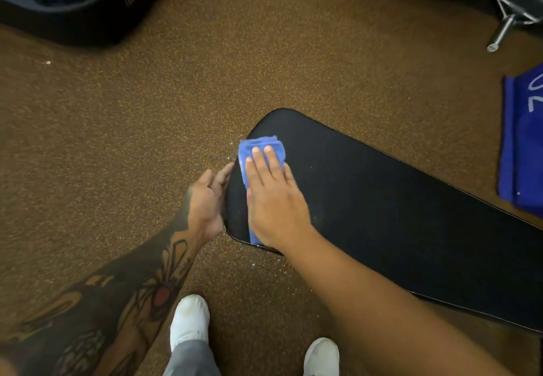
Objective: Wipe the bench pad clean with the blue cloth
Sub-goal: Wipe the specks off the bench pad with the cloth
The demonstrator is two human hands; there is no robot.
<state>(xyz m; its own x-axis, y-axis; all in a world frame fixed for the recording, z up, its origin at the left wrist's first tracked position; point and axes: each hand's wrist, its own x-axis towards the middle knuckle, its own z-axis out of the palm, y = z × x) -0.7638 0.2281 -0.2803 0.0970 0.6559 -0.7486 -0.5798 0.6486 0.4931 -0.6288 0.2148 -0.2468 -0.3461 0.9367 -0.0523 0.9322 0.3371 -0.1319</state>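
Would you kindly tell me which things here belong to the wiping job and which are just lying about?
Job: folded blue cloth, black padded bench pad, right hand, left hand.
Lying about: chrome metal bar, blue sign, dark bag.

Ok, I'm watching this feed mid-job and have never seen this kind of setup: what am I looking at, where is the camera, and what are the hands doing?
There is no machine here. One wide-angle camera worn on a person's head looks down at their own arms, so you see their two white shoes at the bottom. The long black shape is a padded bench pad, standing over a brown speckled floor. The right hand lies flat on a folded blue cloth, pressing it onto the pad's rounded end. The left hand, on the tattooed arm, rests against the pad's edge and holds nothing. At the right edge is a blue item with white writing, and top right some metal equipment; I cannot tell what either is.
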